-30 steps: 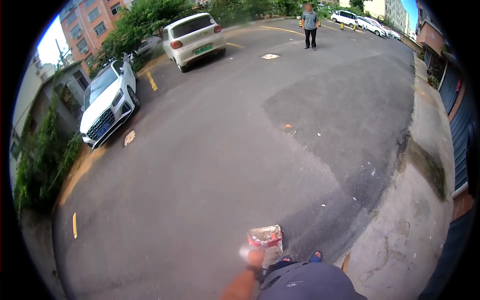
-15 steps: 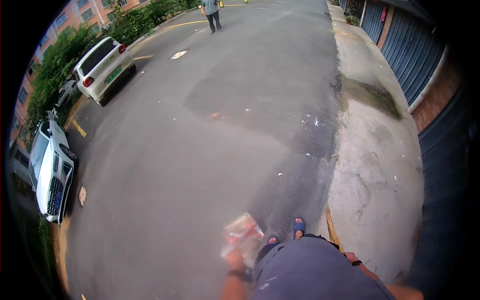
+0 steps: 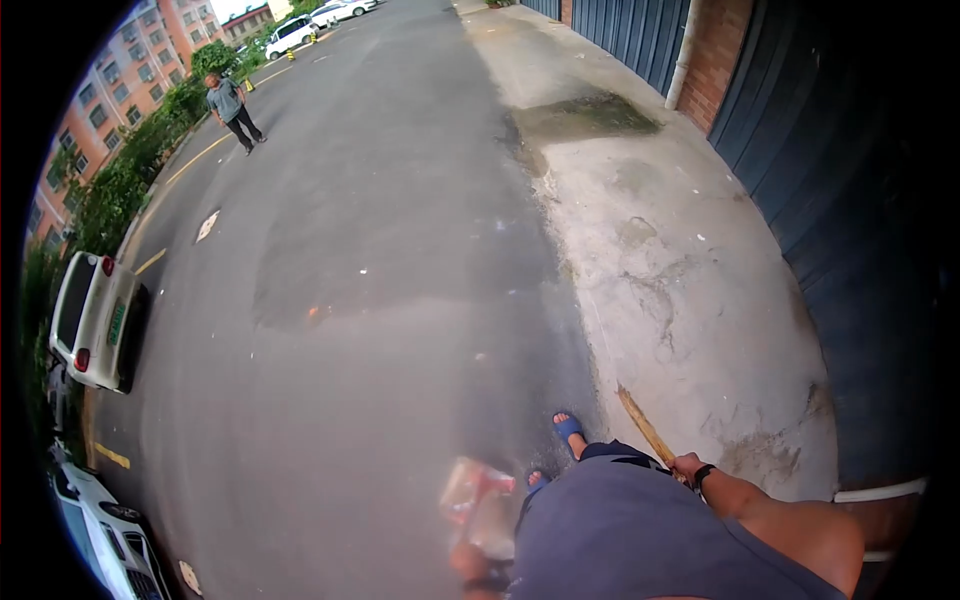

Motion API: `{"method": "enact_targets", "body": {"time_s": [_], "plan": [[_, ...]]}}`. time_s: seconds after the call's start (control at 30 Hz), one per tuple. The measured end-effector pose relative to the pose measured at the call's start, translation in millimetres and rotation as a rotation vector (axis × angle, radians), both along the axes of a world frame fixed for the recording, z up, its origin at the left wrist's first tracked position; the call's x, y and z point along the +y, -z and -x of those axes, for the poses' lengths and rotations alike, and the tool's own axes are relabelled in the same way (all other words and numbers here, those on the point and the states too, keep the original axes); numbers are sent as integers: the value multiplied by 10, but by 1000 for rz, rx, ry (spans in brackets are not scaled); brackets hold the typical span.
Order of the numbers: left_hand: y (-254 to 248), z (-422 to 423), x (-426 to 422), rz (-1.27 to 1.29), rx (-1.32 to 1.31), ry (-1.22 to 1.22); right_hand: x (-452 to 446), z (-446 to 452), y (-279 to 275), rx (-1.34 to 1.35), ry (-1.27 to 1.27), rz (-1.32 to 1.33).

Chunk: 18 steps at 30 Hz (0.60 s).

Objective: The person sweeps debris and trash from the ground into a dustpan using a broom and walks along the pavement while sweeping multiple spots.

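Observation:
My right hand [image 3: 686, 466] is wrapped round one end of a wooden stick [image 3: 646, 424], which points forward over the concrete strip. A black band circles that wrist. Low in the view, my left hand [image 3: 466, 562] is blurred, closed at the top of a clear plastic bag [image 3: 482, 500] with some red on it. What the bag contains is too smeared to make out. Blue sandals [image 3: 568, 426] are on my feet, at the edge between asphalt and concrete.
A person [image 3: 232, 110] stands ahead on the left of the asphalt lane [image 3: 380, 400]. White cars [image 3: 95, 320] are parked along the left side by a hedge. On the right runs a concrete strip [image 3: 660, 270] beside dark metal shutters [image 3: 830, 180].
My view has turned right, so the cars and the person appear further left. The stick and my right forearm show more fully. The bag stays in my left hand.

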<state>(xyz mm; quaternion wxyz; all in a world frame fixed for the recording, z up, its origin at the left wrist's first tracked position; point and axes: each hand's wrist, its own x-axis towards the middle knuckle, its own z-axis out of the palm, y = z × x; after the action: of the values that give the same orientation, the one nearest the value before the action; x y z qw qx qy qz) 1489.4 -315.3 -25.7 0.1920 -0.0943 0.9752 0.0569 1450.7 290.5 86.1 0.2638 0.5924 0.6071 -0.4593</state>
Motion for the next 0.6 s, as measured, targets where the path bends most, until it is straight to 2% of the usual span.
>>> {"method": "enact_targets", "body": {"time_s": [0.03, 0.13, 0.23, 0.33, 0.47, 0.57, 0.6], "plan": [[-229, 88, 64, 35, -12, 41, 13, -26, 41, -1, 17, 2], [-231, 134, 88, 53, -40, -23, 43, -133, 112, -12, 35, 5], [14, 117, 5, -38, -136, -127, -36, -96, -98, -22, 24, -31], [51, 215, -137, -103, -428, -133, 34, -144, 73, 7, 36, 8], [-46, 111, 37, 223, -322, 115, 102, -175, 219, 31, 49, 29], [114, 71, -18, 186, -144, 33, 121, -126, 224, 15, 49, 33], [149, 108, -51, 106, -230, -52, 132, -109, 232, 22, 47, 42]]}}
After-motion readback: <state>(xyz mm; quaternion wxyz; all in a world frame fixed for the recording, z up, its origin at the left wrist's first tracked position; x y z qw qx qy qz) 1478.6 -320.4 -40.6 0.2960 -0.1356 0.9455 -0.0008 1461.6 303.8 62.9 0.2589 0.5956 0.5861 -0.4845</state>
